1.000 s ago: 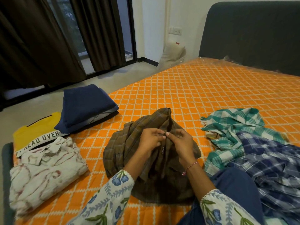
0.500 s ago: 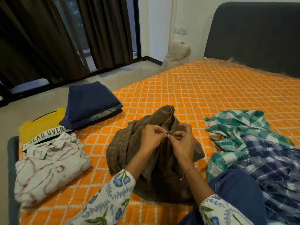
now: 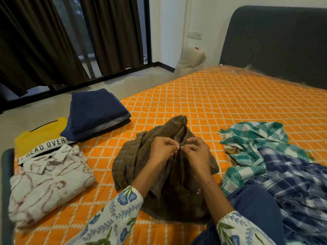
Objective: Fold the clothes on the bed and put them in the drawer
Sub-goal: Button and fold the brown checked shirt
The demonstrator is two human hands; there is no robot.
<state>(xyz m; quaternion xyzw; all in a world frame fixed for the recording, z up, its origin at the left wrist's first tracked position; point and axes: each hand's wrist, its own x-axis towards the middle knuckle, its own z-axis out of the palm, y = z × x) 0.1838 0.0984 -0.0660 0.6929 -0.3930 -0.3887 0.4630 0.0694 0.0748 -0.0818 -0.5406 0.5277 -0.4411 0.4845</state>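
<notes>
The brown checked shirt [image 3: 141, 160] lies crumpled in the middle of the orange bed cover [image 3: 221, 106], directly in front of the person. Both hands are together over it: the left hand [image 3: 161, 150] and the right hand [image 3: 197, 153] each pinch the cloth at the front placket, fingertips almost touching one another. I cannot tell if it is a button between them, it is too small.

On the left side, near the edge of the bed, a folded white patterned shirt [image 3: 47, 181] lies flat. Behind it there is a yellow T-shirt [image 3: 35, 138] with printed letters, and a pile of folded navy clothes [image 3: 95, 112] partly rests on the yellow one. These are well apart from the brown shirt.

On the right, a green and white checked cloth [image 3: 251, 138] lies loose, just beside the brown shirt, and a blue checked shirt [image 3: 292, 177] lies partly over it. The person's knee in blue trousers [image 3: 256, 206] covers a part of this heap. The dark headboard [image 3: 274, 41] stands at the far end.
</notes>
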